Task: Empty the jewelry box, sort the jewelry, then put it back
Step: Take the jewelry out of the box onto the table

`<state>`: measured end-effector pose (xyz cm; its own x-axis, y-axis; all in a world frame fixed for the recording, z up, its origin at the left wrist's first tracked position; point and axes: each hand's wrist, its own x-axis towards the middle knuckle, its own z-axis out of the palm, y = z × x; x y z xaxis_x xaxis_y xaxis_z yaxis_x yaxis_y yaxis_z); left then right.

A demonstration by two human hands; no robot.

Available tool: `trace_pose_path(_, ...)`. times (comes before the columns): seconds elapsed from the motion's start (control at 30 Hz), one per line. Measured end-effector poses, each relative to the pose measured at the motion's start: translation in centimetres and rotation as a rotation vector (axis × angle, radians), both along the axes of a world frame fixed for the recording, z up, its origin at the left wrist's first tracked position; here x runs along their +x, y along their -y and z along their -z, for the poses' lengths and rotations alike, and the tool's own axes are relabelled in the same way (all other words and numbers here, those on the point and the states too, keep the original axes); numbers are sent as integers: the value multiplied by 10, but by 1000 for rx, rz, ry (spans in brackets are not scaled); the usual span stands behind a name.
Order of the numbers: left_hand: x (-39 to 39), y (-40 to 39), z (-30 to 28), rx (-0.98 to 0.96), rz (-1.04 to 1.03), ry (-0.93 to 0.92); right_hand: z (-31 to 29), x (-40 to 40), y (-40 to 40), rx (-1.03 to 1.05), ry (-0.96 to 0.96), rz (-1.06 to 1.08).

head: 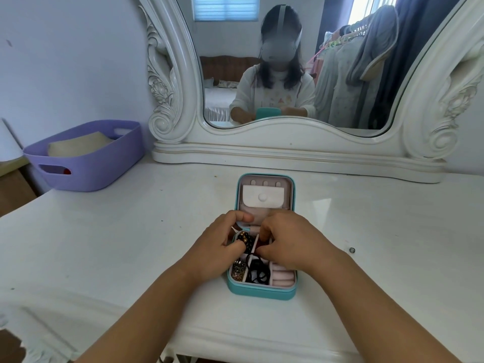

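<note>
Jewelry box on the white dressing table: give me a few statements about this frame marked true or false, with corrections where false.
1. The jewelry box is open, its lid standing up toward the mirror. True.
2. Both hands reach into the box's far compartments. True: left hand, right hand.
3. The black hair ties lie on the table beside the box. False: they sit in a near compartment of the box.
4. The purple basket stands to the right of the box. False: it stands at the far left.
5. The box is already emptied. False: jewelry still fills several compartments.
</note>
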<state>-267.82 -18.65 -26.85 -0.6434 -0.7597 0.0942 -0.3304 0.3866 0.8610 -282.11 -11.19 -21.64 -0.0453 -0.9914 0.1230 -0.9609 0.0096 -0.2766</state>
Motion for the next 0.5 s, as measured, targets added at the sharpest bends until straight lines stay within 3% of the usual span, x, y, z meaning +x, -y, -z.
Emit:
trace_pose_path(0.3, 0, -3, -2, -44, -4, -27, 14, 0, -2, -160, 20, -40)
trace_pose_path(0.4, 1, -5, -4, -84, -16, -51, 9, -7, -8, -221, 287, 36)
trace_pose_path(0.5, 0, -5, -5, -46, 1, -115, -2, -15, -14, -252, 701, 125)
